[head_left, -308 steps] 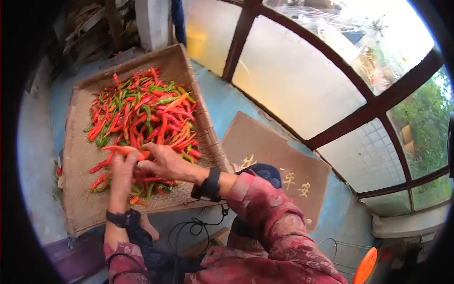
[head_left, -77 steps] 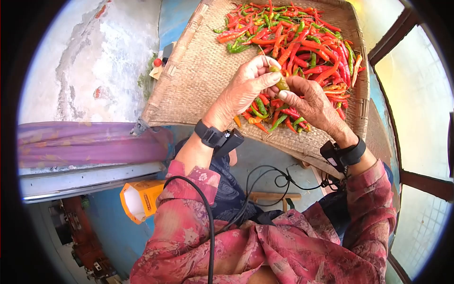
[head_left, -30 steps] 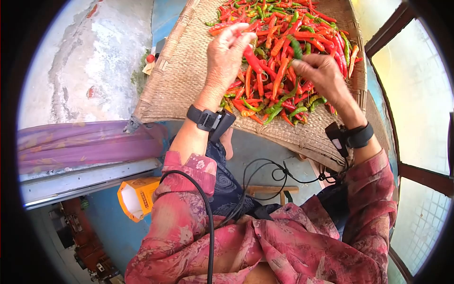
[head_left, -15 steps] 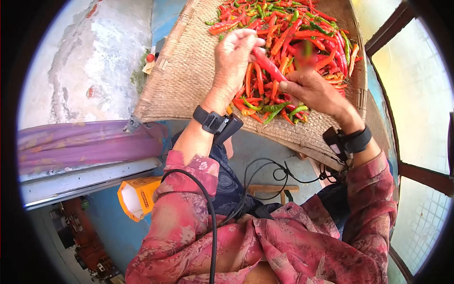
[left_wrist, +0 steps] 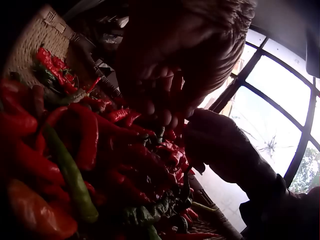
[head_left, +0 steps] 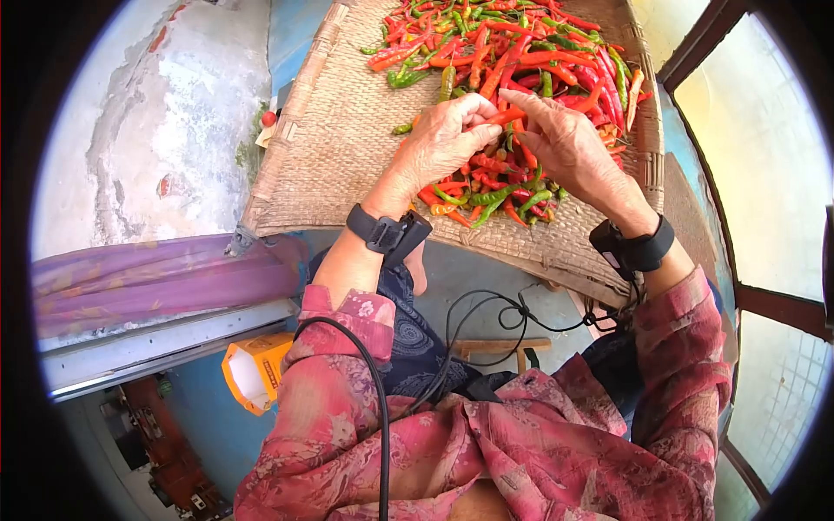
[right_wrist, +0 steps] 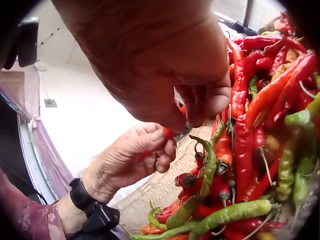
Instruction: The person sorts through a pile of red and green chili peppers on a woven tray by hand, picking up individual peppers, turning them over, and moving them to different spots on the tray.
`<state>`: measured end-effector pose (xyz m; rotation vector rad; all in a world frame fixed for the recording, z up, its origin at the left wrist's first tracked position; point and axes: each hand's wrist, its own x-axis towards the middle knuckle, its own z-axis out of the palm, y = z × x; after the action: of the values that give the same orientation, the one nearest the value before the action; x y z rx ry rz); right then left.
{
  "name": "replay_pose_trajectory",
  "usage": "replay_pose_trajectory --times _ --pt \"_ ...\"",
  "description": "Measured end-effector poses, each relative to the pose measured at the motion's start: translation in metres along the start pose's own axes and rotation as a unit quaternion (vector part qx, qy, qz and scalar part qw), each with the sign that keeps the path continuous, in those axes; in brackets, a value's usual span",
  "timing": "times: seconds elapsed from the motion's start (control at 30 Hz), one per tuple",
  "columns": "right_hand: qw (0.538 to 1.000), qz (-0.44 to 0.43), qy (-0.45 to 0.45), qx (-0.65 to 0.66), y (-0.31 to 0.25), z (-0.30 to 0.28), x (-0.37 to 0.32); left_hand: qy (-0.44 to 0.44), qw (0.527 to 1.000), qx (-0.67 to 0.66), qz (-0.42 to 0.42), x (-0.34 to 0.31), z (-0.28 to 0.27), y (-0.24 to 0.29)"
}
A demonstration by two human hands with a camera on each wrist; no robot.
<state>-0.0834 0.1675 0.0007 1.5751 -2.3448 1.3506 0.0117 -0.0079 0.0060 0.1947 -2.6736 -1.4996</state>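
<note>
In the head view a red pepper (head_left: 507,115) lies between the two hands over a woven tray (head_left: 326,148). The left hand (head_left: 445,143) pinches one end between thumb and fingers. At the other end is the right hand (head_left: 569,149), its fingers bent around the pepper. Red and green peppers (head_left: 543,59) are heaped beneath and behind both hands. The right wrist view shows the left hand (right_wrist: 135,155) with red at its fingertips, below the right hand (right_wrist: 155,65). Dark shadow hides much of the grip in the left wrist view.
A purple cloth (head_left: 174,278) lies along a ledge at the left. Below it stands an orange box (head_left: 257,372). Black cables (head_left: 486,304) loop over the lap near a small wooden stool (head_left: 504,345). Framed window panes (head_left: 756,130) line the right side.
The hands have drawn closer together. The long red pepper that slanted between them half a second ago now shows only a short part. The green pepper seen by the right hand earlier is gone from it.
</note>
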Motion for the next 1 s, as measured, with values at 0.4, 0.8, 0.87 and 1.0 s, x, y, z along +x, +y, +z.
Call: replay_pose_trajectory --times 0.4,0.8,0.87,1.0 --pt "0.929 0.236 -0.004 0.286 0.008 -0.039 0.019 0.112 0.991 0.068 0.029 0.005 -0.028 -0.027" --pt "0.997 -0.028 0.065 0.032 -0.008 0.010 0.002 0.106 0.898 0.304 0.301 0.012 0.003 -0.010" --pt "0.997 0.026 0.038 0.064 -0.009 0.007 0.004 0.083 0.911 0.261 0.308 0.009 0.007 -0.008" --pt "0.991 0.103 0.037 0.082 -0.003 -0.004 0.009 0.047 0.951 0.221 0.210 0.003 -0.014 -0.007"
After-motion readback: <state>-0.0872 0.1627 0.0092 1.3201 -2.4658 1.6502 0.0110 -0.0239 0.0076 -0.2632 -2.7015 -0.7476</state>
